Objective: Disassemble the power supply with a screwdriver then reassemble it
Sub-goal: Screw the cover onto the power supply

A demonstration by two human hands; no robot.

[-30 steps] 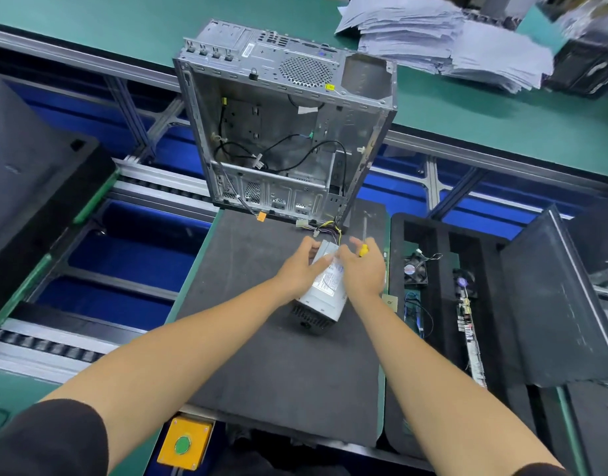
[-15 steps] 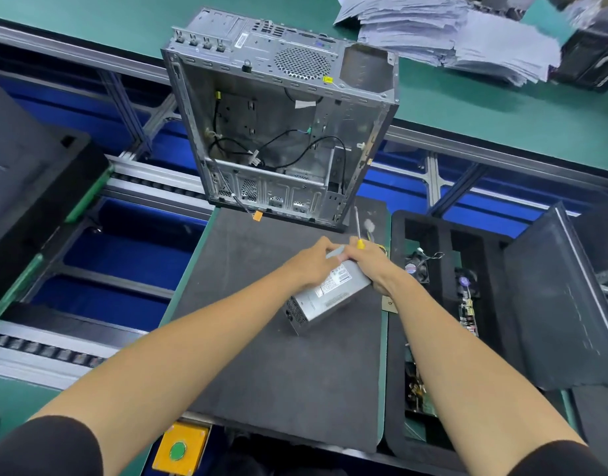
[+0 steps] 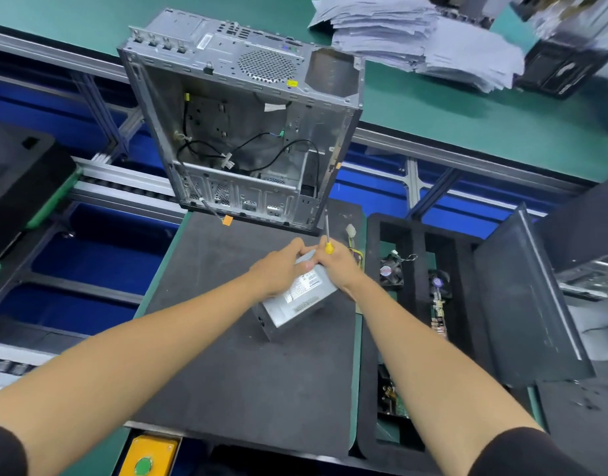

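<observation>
A grey metal power supply point(image 3: 297, 300) with a white label lies tilted on the dark mat point(image 3: 233, 372), its yellow and black wires point(image 3: 355, 249) trailing off the far end. My left hand point(image 3: 278, 269) grips its far left edge. My right hand point(image 3: 336, 269) holds its far right end and also grips a screwdriver point(image 3: 327, 235) with a yellow handle, shaft pointing away toward the case. My fingertips are hidden behind the unit.
An open, empty computer case point(image 3: 240, 132) stands at the mat's far edge. A black foam tray point(image 3: 415, 304) with fans and boards sits to the right, a black side panel point(image 3: 522, 297) beside it. Paper stacks point(image 3: 415, 36) lie on the far green bench. A yellow button box point(image 3: 151, 455) sits near me.
The power supply has been swung from lying lengthwise away from me to lying diagonally, near end to the left. Both hands stayed on its far end and the view shifted.
</observation>
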